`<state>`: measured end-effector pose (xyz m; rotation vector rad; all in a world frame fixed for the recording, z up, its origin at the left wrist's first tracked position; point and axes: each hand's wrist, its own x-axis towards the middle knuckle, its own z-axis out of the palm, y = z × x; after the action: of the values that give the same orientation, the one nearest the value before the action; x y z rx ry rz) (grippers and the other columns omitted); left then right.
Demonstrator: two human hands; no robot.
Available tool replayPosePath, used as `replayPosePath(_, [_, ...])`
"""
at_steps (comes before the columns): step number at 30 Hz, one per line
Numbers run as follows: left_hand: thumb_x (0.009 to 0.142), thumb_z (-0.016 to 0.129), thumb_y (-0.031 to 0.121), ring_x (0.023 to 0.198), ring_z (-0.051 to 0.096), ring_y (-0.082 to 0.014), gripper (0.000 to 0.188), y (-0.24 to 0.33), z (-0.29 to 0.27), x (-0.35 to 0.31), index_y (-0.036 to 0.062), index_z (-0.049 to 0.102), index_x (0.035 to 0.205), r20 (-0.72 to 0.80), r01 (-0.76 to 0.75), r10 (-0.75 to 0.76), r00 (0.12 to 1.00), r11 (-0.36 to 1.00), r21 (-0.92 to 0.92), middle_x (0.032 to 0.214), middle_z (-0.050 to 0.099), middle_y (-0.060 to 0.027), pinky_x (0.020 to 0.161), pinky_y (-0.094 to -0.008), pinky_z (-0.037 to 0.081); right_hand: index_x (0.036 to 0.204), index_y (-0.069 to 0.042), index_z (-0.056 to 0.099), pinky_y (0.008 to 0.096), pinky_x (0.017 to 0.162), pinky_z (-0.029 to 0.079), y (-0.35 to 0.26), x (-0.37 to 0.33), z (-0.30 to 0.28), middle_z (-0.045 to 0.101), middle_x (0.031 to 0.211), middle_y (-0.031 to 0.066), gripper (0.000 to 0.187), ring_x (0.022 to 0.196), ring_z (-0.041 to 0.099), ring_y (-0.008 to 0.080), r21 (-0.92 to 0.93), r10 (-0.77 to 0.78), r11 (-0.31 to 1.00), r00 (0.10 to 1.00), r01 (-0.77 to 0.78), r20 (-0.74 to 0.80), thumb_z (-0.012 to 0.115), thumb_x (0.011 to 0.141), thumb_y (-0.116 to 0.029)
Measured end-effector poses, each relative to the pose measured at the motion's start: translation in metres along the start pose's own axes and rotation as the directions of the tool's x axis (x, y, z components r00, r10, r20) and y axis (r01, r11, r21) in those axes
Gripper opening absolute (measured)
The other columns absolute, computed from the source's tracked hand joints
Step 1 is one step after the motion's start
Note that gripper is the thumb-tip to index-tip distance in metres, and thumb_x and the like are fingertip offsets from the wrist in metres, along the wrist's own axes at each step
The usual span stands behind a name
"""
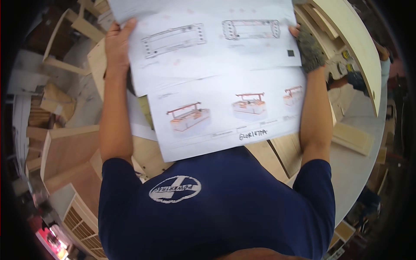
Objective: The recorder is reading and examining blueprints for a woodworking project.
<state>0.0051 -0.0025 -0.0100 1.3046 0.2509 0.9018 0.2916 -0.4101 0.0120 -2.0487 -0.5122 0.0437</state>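
Two white drawing sheets are held up in front of me. The upper sheet point(208, 54) bears line plans of a long piece. Overlapping it below, the lower sheet point(216, 97) carries coloured sketches of a counter-like unit with a raised red frame. My left hand point(118, 45), bare, pinches the upper sheet's left edge with the thumb on top. At the right edge my right hand point(310, 50), in a dark mottled glove with a bare thumb tip, grips the sheets. Most fingers of both hands are hidden behind the paper.
Pale wooden panels lie beneath the sheets, and a curved wooden panel point(362, 47) rises at the right. A small board point(352, 138) rests on the grey tabletop point(362, 173). Another person's gloved arm point(357, 81) reaches in at right. Wooden cabinet parts point(71, 149) stand at left.
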Motion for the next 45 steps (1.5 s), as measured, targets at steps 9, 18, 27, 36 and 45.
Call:
replayPosePath(9, [0.089,0.067,0.003,0.081,0.067,-0.0145,0.019,0.008,0.007,-0.006,-0.0023,0.061,0.107,0.020,0.037,-0.034,0.999,0.985,-0.169,0.099,0.069,-0.0101,0.072,-0.0264,0.056,0.117,-0.005,0.062,0.0264,0.070,0.055,-0.034,-0.015,0.012,0.066,0.098,0.0051,0.040,0.081,0.063,0.0115,0.361,0.213,0.892,0.957,-0.272,0.195,0.071,0.084,-0.025])
replayPosePath(18, [0.090,0.066,0.003,0.084,0.066,-0.0144,0.022,0.007,0.008,-0.004,-0.0034,0.060,0.109,0.038,0.055,-0.049,0.998,0.981,-0.187,0.101,0.068,-0.0111,0.076,-0.0271,0.056,0.115,-0.005,0.061,0.0247,0.071,0.053,-0.003,0.005,0.009,0.063,0.095,0.0028,0.038,0.083,0.060,0.0107,0.319,0.244,0.915,0.968,-0.248,0.052,0.073,0.083,-0.023])
replayPosePath(27, [0.089,0.067,0.004,0.081,0.067,-0.0149,0.023,0.008,0.004,-0.002,-0.0039,0.058,0.110,0.054,0.030,-0.020,0.998,0.980,-0.196,0.100,0.068,-0.0116,0.074,-0.0277,0.057,0.121,-0.005,0.061,0.0256,0.074,0.052,-0.018,-0.002,0.009,0.064,0.102,0.0044,0.048,0.088,0.061,0.0122,0.259,0.221,0.932,0.964,-0.253,0.147,0.074,0.082,-0.028])
replayPosePath(36, [0.089,0.067,0.004,0.081,0.066,-0.0147,0.024,0.011,0.006,-0.004,-0.0032,0.059,0.109,0.022,0.035,-0.032,0.999,0.985,-0.167,0.101,0.068,-0.0116,0.074,-0.0276,0.057,0.125,-0.004,0.059,0.0256,0.076,0.052,-0.016,-0.003,0.011,0.065,0.106,0.0053,0.053,0.090,0.061,0.0123,0.321,0.260,0.900,0.953,-0.296,0.153,0.075,0.081,-0.030])
replayPosePath(45, [0.089,0.067,0.004,0.082,0.066,-0.0141,0.023,0.011,0.006,-0.004,-0.0032,0.059,0.109,0.032,0.019,-0.014,0.999,0.985,-0.174,0.101,0.068,-0.0113,0.074,-0.0273,0.057,0.119,-0.005,0.060,0.0264,0.075,0.052,-0.013,-0.004,0.012,0.063,0.103,0.0027,0.045,0.088,0.060,0.0125,0.403,0.252,0.871,0.960,-0.281,0.125,0.074,0.081,-0.024])
